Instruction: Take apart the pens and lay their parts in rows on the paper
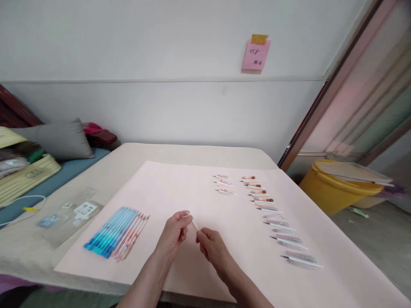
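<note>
My left hand (179,229) is closed in a pinch on the upper end of a thin white rod (195,224) that looks like a pen refill. My right hand (212,244) grips the lower end of the same rod, slightly above the pink sheet (192,188); the fingers hide both its ends. To the left lie blue pens (111,231) in a tight row, beside several pink-and-white pens (132,236). On the right, several white refills with dark tips (290,242) are paired with clear pieces, and short pen parts with brown ends (261,199) lie farther back.
Small red-and-white pen parts (224,183) lie mid-back. A clear plastic bag (69,222) rests at the table's left, near a white cable (25,197). A yellow bin (337,186) stands on the right floor. The wall (160,111) closes off the back.
</note>
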`<state>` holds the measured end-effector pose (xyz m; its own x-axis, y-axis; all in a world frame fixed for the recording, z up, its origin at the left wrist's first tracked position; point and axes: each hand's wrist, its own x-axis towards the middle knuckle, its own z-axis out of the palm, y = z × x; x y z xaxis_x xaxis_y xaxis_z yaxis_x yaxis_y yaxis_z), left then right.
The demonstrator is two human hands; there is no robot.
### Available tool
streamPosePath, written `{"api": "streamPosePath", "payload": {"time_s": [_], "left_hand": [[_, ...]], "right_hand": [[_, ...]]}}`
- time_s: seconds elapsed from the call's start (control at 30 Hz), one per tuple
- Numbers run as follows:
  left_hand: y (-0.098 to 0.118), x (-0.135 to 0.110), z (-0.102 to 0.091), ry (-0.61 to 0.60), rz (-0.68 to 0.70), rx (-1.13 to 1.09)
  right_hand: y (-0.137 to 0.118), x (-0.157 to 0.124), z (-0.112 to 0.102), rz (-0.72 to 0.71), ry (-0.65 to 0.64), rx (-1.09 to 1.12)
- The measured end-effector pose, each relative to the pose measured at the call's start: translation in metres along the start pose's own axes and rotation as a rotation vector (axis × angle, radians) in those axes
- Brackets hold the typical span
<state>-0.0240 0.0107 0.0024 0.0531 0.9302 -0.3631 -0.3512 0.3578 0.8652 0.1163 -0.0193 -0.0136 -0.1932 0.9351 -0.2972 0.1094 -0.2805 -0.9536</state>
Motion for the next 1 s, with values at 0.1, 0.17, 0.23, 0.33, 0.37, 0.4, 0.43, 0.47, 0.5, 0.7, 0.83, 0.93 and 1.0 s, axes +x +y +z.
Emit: {"api": "streamPosePath", "payload": {"time_s": [0.1, 0.17, 0.23, 0.33, 0.37, 0.4, 0.43, 0.47, 0.5, 0.7, 0.83, 0.93, 1.0], "left_hand": [[0.0009, -0.0013, 0.0012, -0.004, -0.011, -0.062], [0.0019, -0.0023, 0.0019, -0.020, -0.016, -0.078], [0.0026, -0.0030, 0.0021, -0.012, -0.019, -0.038], [0.0026, -0.0033, 0.0021, 0.005, -0.012, -0.041], [0.0024, -0.0033, 0.0020, -0.002, -0.012, -0.060], [0.0020, -0.0033, 0.0019, -0.012, -0.012, -0.068], [0.0017, -0.0032, 0.0017, -0.021, -0.012, -0.059], [0.0013, -0.0031, 0.0016, -0.026, -0.010, -0.034], [0.0011, -0.0030, 0.0014, -0.022, -0.006, -0.005], [0.0022, -0.0044, 0.0022, -0.032, -0.025, -0.025], [0.0025, -0.0057, 0.0041, -0.032, -0.010, 0.052], [0.0016, -0.0057, 0.0043, -0.029, -0.032, -0.008], [0.0008, -0.0051, 0.0036, -0.039, -0.039, -0.030]], "right_hand": [[-0.0005, 0.0001, 0.0002, 0.014, 0.006, -0.004], [-0.0007, 0.0004, 0.0003, 0.020, 0.002, -0.010], [-0.0006, 0.0007, 0.0003, 0.019, -0.003, -0.013], [0.0002, 0.0006, 0.0001, 0.007, 0.000, -0.014], [0.0004, 0.0005, 0.0000, 0.003, 0.001, -0.017], [0.0006, 0.0004, 0.0000, -0.003, 0.000, -0.019], [0.0006, 0.0003, 0.0000, -0.006, -0.003, -0.019], [0.0005, 0.0002, 0.0001, -0.007, -0.004, -0.017], [0.0003, 0.0001, 0.0002, -0.005, -0.003, -0.017], [-0.0006, -0.0004, 0.0008, 0.004, 0.009, -0.026], [-0.0009, -0.0004, 0.0010, 0.009, 0.000, -0.042], [-0.0019, -0.0004, 0.0005, 0.012, 0.002, -0.065], [-0.0025, -0.0006, 0.0002, 0.002, -0.003, -0.064]]}}
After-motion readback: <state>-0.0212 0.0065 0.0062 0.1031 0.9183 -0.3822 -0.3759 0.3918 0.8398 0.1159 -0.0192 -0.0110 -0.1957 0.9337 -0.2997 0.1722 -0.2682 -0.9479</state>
